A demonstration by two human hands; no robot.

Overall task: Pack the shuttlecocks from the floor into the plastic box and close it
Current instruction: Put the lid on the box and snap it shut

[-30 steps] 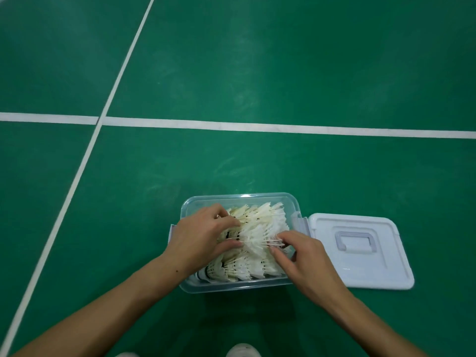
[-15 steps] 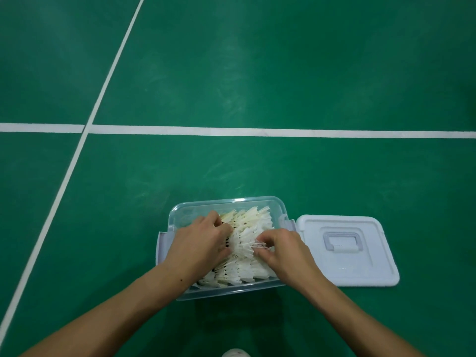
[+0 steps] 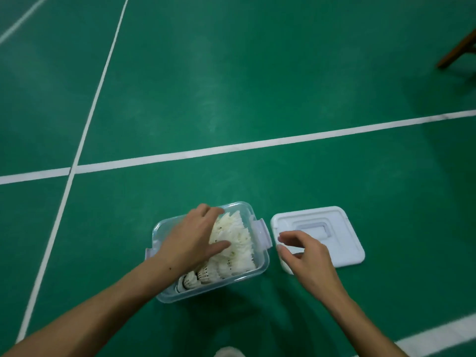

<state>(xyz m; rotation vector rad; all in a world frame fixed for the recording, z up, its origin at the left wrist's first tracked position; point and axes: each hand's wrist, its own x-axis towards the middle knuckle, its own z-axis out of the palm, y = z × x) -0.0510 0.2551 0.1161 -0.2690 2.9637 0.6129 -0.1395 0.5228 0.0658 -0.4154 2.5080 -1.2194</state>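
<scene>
Head view: clear rectangular plastic box (image 3: 260,267) on green court floor (image 3: 231,86), packed with white feather shuttlecocks (image 3: 235,243). Left hand (image 3: 192,240) lies flat on the shuttlecocks, fingers straight and slightly spread, thumb along the feathers. Right hand (image 3: 305,256) over near-left edge of flat white plastic lid (image 3: 342,240) just right of box, fingers loosely curled, apart; contact with lid unclear. White court lines (image 3: 257,144) beyond. Wooden leg (image 3: 457,48) top right.
</scene>
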